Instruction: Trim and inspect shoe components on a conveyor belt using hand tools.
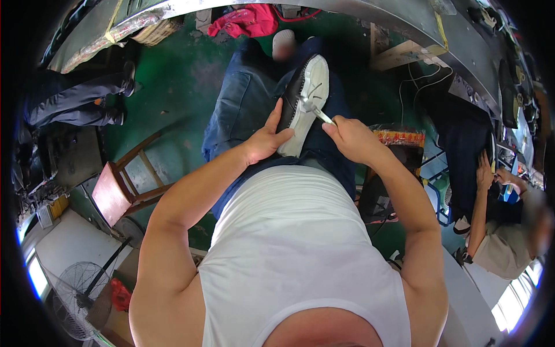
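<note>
A dark shoe [293, 87] with a whitish sole [315, 78] lies lengthwise across my lap, its sole turned up toward me. Visible stitching runs along the seam between the upper and the sole. My left hand [269, 139] grips the shoe's near left side, thumb on the sole edge and index finger along the upper. In my right hand [352, 139] is a small hammer [318, 111], its light handle under my fingers. The hammer's metal head rests against or just over the middle of the sole; I cannot tell which.
Before me curves a metal workbench [347, 10], with red cloth [245, 22] beneath it. A wooden chair [113, 194] and a fan [81, 298] stand left. Another person's legs [87, 107] show at far left; a second person [503, 231] works at right. White cables [419, 78] hang near the bench.
</note>
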Demonstrator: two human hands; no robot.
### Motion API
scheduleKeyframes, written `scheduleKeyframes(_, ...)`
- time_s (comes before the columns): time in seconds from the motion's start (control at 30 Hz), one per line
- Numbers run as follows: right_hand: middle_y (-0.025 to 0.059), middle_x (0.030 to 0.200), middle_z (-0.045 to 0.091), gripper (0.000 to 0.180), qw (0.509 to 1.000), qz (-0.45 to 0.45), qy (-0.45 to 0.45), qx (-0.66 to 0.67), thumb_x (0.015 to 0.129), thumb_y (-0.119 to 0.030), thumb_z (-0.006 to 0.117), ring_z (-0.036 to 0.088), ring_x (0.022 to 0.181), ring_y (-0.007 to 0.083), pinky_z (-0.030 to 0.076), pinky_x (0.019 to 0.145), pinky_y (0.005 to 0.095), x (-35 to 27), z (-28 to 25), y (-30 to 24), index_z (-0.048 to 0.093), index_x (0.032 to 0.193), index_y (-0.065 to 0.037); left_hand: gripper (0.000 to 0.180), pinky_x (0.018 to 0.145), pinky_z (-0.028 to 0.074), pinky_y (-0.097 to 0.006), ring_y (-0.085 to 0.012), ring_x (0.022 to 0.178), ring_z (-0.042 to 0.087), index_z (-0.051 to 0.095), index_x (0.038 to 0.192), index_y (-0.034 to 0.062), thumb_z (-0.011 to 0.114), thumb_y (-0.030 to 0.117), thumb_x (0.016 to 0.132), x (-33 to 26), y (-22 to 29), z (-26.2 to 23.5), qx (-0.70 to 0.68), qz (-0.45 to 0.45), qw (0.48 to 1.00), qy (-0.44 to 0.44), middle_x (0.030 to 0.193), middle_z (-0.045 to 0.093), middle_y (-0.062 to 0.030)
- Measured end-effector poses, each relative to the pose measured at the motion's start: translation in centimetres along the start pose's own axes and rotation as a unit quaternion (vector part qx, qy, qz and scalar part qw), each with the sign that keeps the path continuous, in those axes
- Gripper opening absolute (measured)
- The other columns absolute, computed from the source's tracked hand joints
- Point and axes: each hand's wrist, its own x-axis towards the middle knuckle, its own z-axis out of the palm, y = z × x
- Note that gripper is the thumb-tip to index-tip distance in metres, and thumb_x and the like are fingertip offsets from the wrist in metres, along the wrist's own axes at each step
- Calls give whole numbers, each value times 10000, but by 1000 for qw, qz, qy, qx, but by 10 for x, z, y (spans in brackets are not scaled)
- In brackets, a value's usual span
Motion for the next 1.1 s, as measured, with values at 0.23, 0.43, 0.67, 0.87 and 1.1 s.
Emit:
scheduleKeyframes(0.23,268,880,654,401,998,-35,-14,-45,1005,-366,481,632,855,454,485,753,515,-8,27,1,573,939,18,961,1145,262,-294,-227,1425,302,-90,1573,127,635,160,943,6,6,3,208,15,978,34,1590,223,-196)
scheduleKeyframes(0.43,264,871,652,440,989,-17,96,110,1016,-382,447,634,884,437,486,767,502,-16,19,5,578,1028,38,1054,1188,208,-330,-289,1486,181,-51,1565,55,724,207,867,13,-16,-2,92,39,995,22,1610,110,-221)
scheduleKeyframes(0.67,256,826,658,436,997,5,78,-17,1018,-392,440,633,818,453,492,737,501,23,21,24,567,927,15,1019,1181,216,-326,-282,1474,221,-33,1566,46,706,216,885,31,-13,-11,143,53,988,31,1591,182,-239)
scheduleKeyframes(0.87,189,784,670,428,973,2,108,202,1025,-367,432,664,702,335,512,676,418,8,18,35,579,912,18,937,1153,250,-300,-230,1414,325,28,1582,90,679,146,911,13,2,-6,101,102,988,47,1567,284,-185)
scheduleKeyframes(1.1,90,770,651,374,881,2,212,423,1038,-305,437,637,651,152,505,623,298,-7,17,63,590,952,25,744,1105,303,-278,-155,1315,391,149,1585,144,573,75,978,-19,57,-19,-83,21,995,-45,1496,395,-88)
